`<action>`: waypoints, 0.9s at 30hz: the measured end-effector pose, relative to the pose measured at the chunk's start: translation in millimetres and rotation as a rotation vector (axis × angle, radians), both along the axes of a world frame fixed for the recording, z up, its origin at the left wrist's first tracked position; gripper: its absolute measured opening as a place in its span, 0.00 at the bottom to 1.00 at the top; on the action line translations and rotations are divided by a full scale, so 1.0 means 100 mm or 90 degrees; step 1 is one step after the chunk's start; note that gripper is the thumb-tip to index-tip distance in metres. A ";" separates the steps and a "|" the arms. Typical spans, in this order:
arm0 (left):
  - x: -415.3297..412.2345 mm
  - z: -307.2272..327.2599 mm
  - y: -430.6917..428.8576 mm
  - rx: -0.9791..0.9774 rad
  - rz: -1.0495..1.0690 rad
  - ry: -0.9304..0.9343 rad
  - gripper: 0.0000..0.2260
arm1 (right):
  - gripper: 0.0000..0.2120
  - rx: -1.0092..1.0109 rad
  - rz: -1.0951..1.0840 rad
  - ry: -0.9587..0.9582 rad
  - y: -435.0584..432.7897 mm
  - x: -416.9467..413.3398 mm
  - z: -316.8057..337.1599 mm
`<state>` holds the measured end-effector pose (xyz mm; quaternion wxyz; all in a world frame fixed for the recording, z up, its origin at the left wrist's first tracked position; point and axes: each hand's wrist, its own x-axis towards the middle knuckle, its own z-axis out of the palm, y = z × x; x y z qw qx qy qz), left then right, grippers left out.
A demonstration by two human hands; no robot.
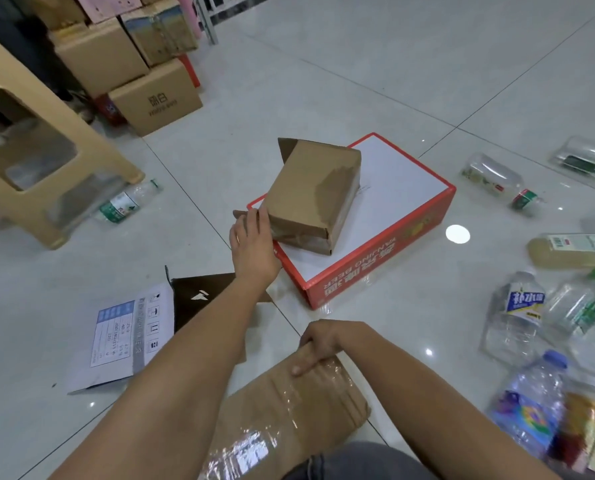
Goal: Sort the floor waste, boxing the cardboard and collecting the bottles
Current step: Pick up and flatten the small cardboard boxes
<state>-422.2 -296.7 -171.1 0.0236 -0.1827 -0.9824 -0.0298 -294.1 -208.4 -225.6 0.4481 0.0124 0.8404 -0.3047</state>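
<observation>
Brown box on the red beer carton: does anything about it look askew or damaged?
Yes. The brown box sits rotated on the red carton, not squared with the carton's edges. Its far flap stands open, and a darker patch marks its top. The left hand touches its near-left side.

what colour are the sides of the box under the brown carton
Box sides are red; head view.

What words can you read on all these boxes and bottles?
"YANJING BEER": upside down on the side of the red box, above big Chinese characters.
Brown carton by the stack: two Chinese characters over small letters, too blurred to read.
White sheet on the floor: a table of numbers, too small to read.
Blue bottle label: Chinese characters, blurred.
</observation>
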 end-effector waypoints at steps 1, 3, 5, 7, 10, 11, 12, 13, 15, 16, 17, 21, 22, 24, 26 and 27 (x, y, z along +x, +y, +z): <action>0.01 0.01 0.00 -0.003 -0.005 0.001 0.41 | 0.33 0.000 -0.021 0.008 0.07 0.01 0.02; 0.00 0.02 0.01 -0.008 -0.007 -0.004 0.41 | 0.30 -0.003 -0.055 0.025 0.23 0.03 0.05; -0.01 0.01 0.03 -0.008 0.000 -0.019 0.40 | 0.28 -0.001 -0.082 0.041 0.39 0.04 0.06; -0.01 -0.01 0.06 -0.005 0.002 -0.028 0.39 | 0.28 0.004 -0.113 0.053 0.52 0.05 0.07; 0.02 -0.03 0.10 0.001 -0.002 -0.036 0.39 | 0.26 0.006 -0.134 0.064 0.58 0.08 0.07; 0.03 -0.04 0.12 -0.002 -0.007 -0.037 0.39 | 0.26 0.006 -0.137 0.062 0.58 0.08 0.07; 0.04 -0.05 0.14 -0.004 -0.012 -0.035 0.39 | 0.26 0.006 -0.142 0.059 0.57 0.09 0.06; 0.04 -0.07 0.16 -0.005 -0.016 -0.031 0.39 | 0.26 0.006 -0.150 0.056 0.57 0.09 0.05; 0.04 -0.07 0.19 0.002 -0.016 -0.017 0.38 | 0.24 0.006 -0.155 0.056 0.57 0.08 0.03; 0.05 -0.06 0.20 0.010 -0.017 -0.011 0.37 | 0.22 0.006 -0.149 0.059 0.57 0.08 0.02; 0.05 -0.05 0.21 0.018 -0.017 -0.006 0.35 | 0.21 0.006 -0.141 0.065 0.58 0.08 0.00; 0.09 0.01 0.22 -0.002 0.007 0.009 0.29 | 0.21 0.001 -0.147 0.069 0.58 0.08 -0.01; 0.09 0.02 0.22 -0.018 0.011 0.011 0.27 | 0.21 -0.001 -0.149 0.068 0.58 0.08 -0.01; 0.08 0.04 0.22 -0.053 0.022 0.001 0.23 | 0.22 -0.005 -0.148 0.066 0.58 0.09 -0.01; 0.06 0.04 0.22 -0.064 0.034 -0.021 0.20 | 0.23 -0.007 -0.148 0.066 0.58 0.09 -0.01; 0.05 0.03 0.22 -0.059 0.038 -0.037 0.19 | 0.24 -0.009 -0.148 0.066 0.59 0.09 -0.01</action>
